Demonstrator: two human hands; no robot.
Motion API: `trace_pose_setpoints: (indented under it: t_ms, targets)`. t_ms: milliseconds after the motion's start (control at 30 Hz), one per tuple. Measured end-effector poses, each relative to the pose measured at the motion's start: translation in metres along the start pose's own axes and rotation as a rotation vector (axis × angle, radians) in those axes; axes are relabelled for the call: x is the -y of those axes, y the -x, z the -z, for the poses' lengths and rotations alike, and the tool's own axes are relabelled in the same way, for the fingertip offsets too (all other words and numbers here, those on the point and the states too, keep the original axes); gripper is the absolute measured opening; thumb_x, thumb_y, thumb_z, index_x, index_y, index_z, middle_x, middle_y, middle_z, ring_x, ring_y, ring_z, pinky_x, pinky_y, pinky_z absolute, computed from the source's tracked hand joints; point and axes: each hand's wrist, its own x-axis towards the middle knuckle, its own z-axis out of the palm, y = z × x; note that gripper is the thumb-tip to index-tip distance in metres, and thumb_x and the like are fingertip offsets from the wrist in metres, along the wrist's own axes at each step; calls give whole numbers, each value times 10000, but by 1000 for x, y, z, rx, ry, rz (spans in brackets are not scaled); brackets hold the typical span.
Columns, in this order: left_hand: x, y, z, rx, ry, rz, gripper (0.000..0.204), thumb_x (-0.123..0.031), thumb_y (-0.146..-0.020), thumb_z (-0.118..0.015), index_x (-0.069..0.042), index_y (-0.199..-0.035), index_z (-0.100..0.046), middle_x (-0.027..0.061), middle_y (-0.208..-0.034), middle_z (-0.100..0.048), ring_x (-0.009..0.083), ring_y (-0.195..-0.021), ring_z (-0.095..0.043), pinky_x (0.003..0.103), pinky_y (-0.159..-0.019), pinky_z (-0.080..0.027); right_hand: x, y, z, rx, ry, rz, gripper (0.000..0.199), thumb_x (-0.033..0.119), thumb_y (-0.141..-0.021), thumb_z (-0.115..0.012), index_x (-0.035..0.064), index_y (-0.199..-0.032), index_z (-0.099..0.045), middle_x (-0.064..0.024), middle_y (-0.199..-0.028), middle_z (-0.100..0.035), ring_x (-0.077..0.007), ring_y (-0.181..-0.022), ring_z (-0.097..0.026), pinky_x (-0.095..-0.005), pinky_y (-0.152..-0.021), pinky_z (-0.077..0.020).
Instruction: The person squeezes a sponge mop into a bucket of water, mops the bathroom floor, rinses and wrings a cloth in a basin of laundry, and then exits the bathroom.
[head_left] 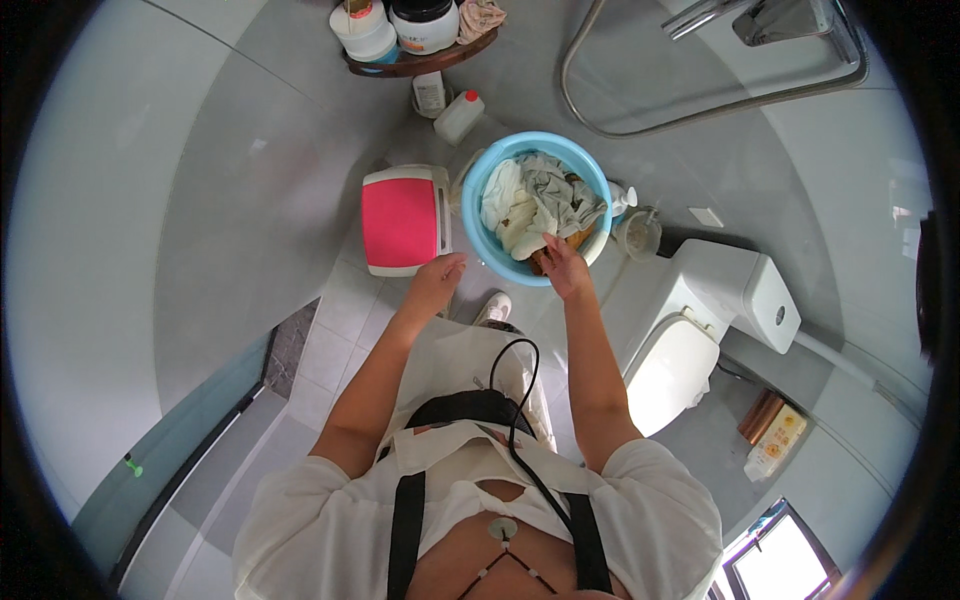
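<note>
A round light-blue basin (481, 240) holds a heap of clothes: white, pale cream and grey cloth (562, 190), with some brown fabric (580, 238) under and beside it. My right hand (566, 270) reaches over the near rim. Its thumb and fingers are apart at the edge of the cream and brown cloth, with no cloth plainly gripped. My left hand (435, 283) hangs outside the basin, by the near corner of a pink-topped white box (405, 222). Its fingers are curled loosely together, and I see nothing in them.
A white toilet (672, 370) stands at the right. Behind the basin are a white bottle with a red cap (460, 118) and a corner shelf (425, 62) with jars. A shower hose (690, 122) loops along the wall. A clear container (638, 235) sits right of the basin.
</note>
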Motion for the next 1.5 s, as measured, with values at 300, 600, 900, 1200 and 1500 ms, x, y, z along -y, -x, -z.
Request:
trace_pose_setpoints:
  t_ms: [300,600,900,1200,1500]
  targets:
    - [-29,14,19,4,-28,-97,240,-148,-851,-487,-28,-1053,-541,77,-919,-593,136,-855,-550,259,-766,-427,26,54,-19,51,-107,82,240,236,-891,-424,89,-1077,-462,-12,-1118,-533,-106,-1021,-432,-270,-850,-343]
    - [-66,25,46,21,-36,-166,229,-167,-852,-487,-43,-1035,-549,42,-811,-570,114,-735,-518,246,-676,-423,60,125,-53,121,-212,183,287,270,-886,-433,77,-1091,-484,-16,-1151,-510,-125,-998,-461,-297,-895,-346]
    - [-112,25,60,148,-61,-74,288,-190,-815,-503,-28,-1053,-526,138,-944,-590,235,-849,-566,301,-752,-436,125,201,-113,501,-202,434,350,311,-874,-440,19,-1047,-528,-60,-1087,-543,-167,-956,-483,-334,-898,-366]
    - [-187,27,43,-188,-386,-438,813,-225,-668,-670,-87,-1321,-208,219,-1368,-76,379,-1245,-147,421,-995,-219,163,320,-160,787,-112,691,496,391,-895,-335,-37,-1024,-550,-125,-1159,-488,-235,-1050,-458,-415,-931,-331]
    - [-234,-12,9,426,1007,104,259,-253,-873,-434,-86,-1062,-495,64,-1042,-547,200,-953,-538,355,-814,-441,161,346,-127,835,-522,723,356,338,-886,-394,62,-915,-617,-110,-1207,-471,-261,-1171,-365,-440,-996,-240]
